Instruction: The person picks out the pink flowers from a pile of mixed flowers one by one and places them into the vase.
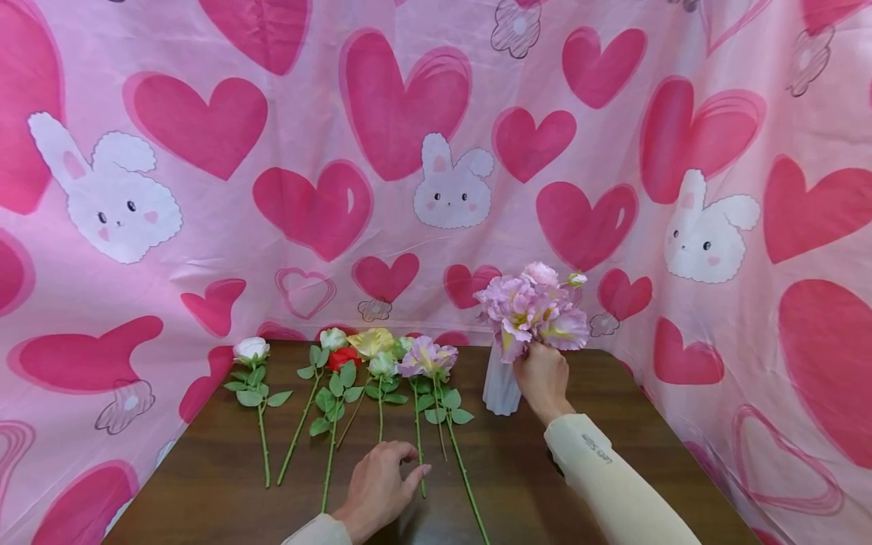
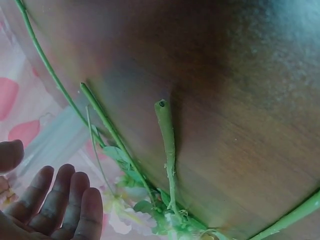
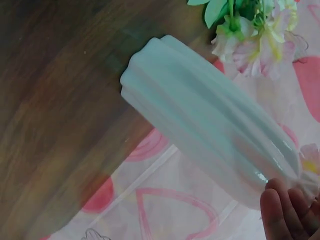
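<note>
A white fluted vase [image 3: 205, 120] stands upright on the table at right, filled with purple and pink artificial flowers [image 1: 531, 306]. My right hand [image 1: 543, 378] is at the vase's mouth, its fingers curled in under a purple blossom and gripping that flower just below its head; the stem there is hidden. In the right wrist view the fingertips [image 3: 285, 207] are right at the rim. My left hand [image 1: 381, 484] hovers over the stems near the front, thumb apart from the fingers, holding nothing. Closest to it lies a green flower stem [image 2: 167, 135].
Several artificial flowers lie in a row, blossoms toward the back: a white rose [image 1: 250, 350] at far left, a red flower [image 1: 343, 358], a yellow flower [image 1: 371, 342] and a purple flower [image 1: 429, 357]. The brown table [image 1: 204, 484] meets a pink heart-patterned cloth [image 1: 402, 250] behind.
</note>
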Available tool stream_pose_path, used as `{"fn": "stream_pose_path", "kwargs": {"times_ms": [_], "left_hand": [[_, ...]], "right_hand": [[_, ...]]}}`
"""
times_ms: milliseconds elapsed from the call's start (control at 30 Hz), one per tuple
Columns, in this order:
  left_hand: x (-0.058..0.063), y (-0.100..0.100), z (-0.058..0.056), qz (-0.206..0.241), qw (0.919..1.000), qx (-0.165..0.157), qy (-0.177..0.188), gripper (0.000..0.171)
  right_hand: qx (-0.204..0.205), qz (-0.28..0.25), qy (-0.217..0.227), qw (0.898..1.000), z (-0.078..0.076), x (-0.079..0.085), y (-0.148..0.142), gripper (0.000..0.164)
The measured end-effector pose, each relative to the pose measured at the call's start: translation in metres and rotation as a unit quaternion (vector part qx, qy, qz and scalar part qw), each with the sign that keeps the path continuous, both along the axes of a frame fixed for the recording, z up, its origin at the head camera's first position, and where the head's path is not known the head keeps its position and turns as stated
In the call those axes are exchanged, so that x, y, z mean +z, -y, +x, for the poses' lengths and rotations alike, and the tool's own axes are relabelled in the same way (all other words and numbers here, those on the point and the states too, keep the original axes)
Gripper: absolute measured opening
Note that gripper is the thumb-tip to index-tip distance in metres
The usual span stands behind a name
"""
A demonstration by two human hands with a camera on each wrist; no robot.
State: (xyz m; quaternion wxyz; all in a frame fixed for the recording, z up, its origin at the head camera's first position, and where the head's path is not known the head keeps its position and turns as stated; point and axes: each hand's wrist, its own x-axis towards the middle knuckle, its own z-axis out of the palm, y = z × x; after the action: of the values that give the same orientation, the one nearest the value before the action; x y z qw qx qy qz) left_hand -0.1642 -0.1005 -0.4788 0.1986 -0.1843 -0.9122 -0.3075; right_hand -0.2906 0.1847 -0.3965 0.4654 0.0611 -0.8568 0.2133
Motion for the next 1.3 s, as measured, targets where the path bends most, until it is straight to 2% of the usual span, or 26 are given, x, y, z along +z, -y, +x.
{"fn": "stream_pose_path", "kwargs": {"times_ms": [67, 167, 367, 567, 833, 1033, 1300], "left_hand": [[0.001, 0.0, 0.0, 0.0, 1.0, 0.001, 0.002, 0.017], [0.001, 0.001, 0.001, -0.001, 1.0, 0.0, 0.004, 0.017], [0.0, 0.002, 0.0, -0.001, 0.9999, 0.001, 0.01, 0.018], [0.0, 0.001, -0.002, -0.004, 0.9999, 0.004, 0.015, 0.017], [-0.001, 0.0, -0.002, -0.009, 0.9997, 0.011, 0.019, 0.018], [-0.001, -0.001, -0.002, -0.009, 0.9996, 0.011, 0.025, 0.018], [-0.003, 0.0, -0.004, -0.008, 0.9996, 0.017, 0.023, 0.019]], "right_hand": [[0.011, 0.005, -0.019, 1.0, 0.0, -0.003, 0.0, 0.009], [0.022, -0.002, -0.036, 0.999, 0.001, -0.007, 0.0, 0.008], [0.023, -0.003, -0.062, 0.998, 0.003, -0.012, 0.0, 0.016], [0.038, 0.011, -0.096, 0.995, 0.005, -0.016, -0.002, 0.018], [0.05, 0.002, -0.089, 0.995, 0.015, -0.028, -0.005, 0.008], [0.061, -0.003, -0.068, 0.996, 0.032, -0.038, 0.001, 0.004], [0.064, -0.025, -0.019, 0.997, 0.06, -0.052, 0.012, 0.012]]}}
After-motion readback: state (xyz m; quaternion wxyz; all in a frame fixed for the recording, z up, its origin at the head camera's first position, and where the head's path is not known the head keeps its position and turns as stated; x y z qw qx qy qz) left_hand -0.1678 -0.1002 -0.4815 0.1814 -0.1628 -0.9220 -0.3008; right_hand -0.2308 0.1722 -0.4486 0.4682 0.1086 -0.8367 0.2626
